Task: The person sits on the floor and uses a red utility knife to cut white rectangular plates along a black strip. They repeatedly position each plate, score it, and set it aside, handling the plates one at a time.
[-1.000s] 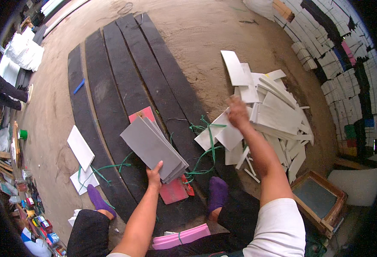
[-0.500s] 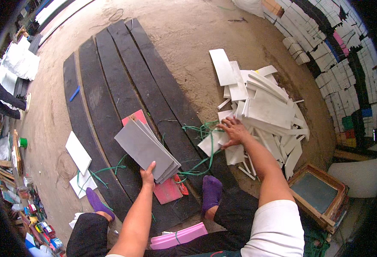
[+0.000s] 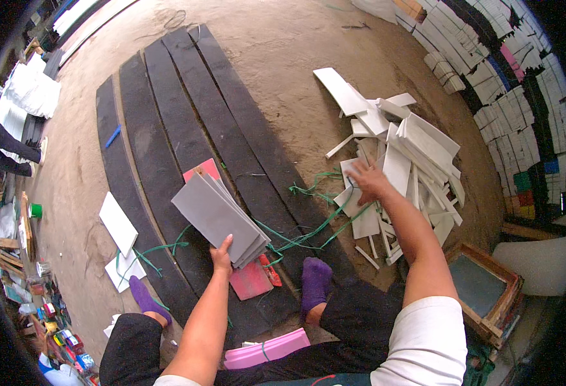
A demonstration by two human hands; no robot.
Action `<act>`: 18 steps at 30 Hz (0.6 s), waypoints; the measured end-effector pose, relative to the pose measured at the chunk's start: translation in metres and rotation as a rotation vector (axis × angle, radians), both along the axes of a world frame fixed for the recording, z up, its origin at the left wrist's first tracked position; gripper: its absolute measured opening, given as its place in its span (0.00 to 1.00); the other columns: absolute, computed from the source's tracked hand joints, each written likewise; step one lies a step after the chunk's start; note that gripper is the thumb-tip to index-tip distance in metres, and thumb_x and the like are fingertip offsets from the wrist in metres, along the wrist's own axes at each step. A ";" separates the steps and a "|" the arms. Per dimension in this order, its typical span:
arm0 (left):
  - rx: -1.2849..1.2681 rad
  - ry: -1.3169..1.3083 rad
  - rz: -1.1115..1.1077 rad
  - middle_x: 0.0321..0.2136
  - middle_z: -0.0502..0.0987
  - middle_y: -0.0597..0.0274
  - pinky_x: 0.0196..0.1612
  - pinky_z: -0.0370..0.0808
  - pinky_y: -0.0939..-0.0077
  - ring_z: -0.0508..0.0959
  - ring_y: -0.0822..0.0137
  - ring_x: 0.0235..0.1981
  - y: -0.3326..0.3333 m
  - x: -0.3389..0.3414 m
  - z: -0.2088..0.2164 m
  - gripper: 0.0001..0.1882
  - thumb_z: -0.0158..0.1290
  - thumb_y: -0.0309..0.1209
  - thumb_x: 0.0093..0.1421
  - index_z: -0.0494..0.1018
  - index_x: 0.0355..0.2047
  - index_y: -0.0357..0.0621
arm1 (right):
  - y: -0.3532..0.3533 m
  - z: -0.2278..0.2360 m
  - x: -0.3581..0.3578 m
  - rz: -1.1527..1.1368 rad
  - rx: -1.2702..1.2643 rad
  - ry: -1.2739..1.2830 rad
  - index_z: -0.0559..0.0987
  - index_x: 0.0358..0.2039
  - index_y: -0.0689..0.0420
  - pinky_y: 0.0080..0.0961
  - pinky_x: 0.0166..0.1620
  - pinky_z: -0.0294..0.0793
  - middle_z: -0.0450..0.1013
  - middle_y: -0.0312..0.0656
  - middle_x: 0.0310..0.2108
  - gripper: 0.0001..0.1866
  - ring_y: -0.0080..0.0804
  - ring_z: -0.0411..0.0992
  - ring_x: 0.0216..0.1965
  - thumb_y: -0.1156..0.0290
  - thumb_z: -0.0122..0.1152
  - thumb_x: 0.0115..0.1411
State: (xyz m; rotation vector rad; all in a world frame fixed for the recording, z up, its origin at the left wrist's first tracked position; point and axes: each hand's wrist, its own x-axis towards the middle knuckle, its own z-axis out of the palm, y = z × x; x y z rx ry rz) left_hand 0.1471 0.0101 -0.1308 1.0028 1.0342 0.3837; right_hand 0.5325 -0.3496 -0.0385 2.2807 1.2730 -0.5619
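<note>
My left hand (image 3: 221, 255) is closed on the near edge of a fanned stack of grey rectangular sheets (image 3: 212, 215), thumb on top. The stack lies tilted over a red piece (image 3: 252, 281) on the black boards. To the right, my right hand (image 3: 370, 182) reaches into a loose heap of white flat pieces and strips (image 3: 418, 145). Its fingers are spread over a white piece, and I see nothing gripped in them. Green ties (image 3: 302, 239) trail between the stack and the heap.
Long black boards (image 3: 160, 122) cover the ground before me, with a blue stick (image 3: 113, 136) on them. A pink tied bundle (image 3: 267, 349) lies by my legs. White sheets (image 3: 118, 222) rest at left, a wooden-framed tray (image 3: 482, 289) at right. Another person's legs (image 3: 9, 151) show far left.
My right hand has moved right and further into the white heap. Several white pieces have shifted and slid to the right, and the green ties have stretched out. The left hand stays on the stack.
</note>
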 end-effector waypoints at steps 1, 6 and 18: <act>0.010 0.003 0.002 0.52 0.76 0.57 0.59 0.69 0.66 0.76 0.59 0.53 -0.002 0.000 0.003 0.38 0.68 0.34 0.53 0.66 0.62 0.36 | 0.008 0.006 -0.016 0.043 0.087 0.139 0.55 0.73 0.37 0.58 0.74 0.42 0.52 0.46 0.74 0.70 0.50 0.47 0.75 0.35 0.81 0.29; -0.001 0.027 -0.028 0.53 0.75 0.55 0.57 0.72 0.58 0.76 0.55 0.51 -0.007 0.006 -0.001 0.39 0.69 0.36 0.51 0.66 0.60 0.37 | -0.053 -0.108 -0.064 0.490 0.253 0.049 0.66 0.65 0.42 0.50 0.64 0.63 0.72 0.42 0.55 0.39 0.45 0.65 0.64 0.52 0.69 0.54; -0.187 -0.072 0.003 0.49 0.78 0.55 0.55 0.74 0.62 0.79 0.57 0.49 0.018 -0.037 0.022 0.30 0.65 0.34 0.57 0.70 0.58 0.35 | 0.169 0.004 -0.297 -0.717 1.050 0.989 0.73 0.43 0.58 0.35 0.39 0.72 0.70 0.48 0.30 0.10 0.30 0.69 0.33 0.64 0.53 0.72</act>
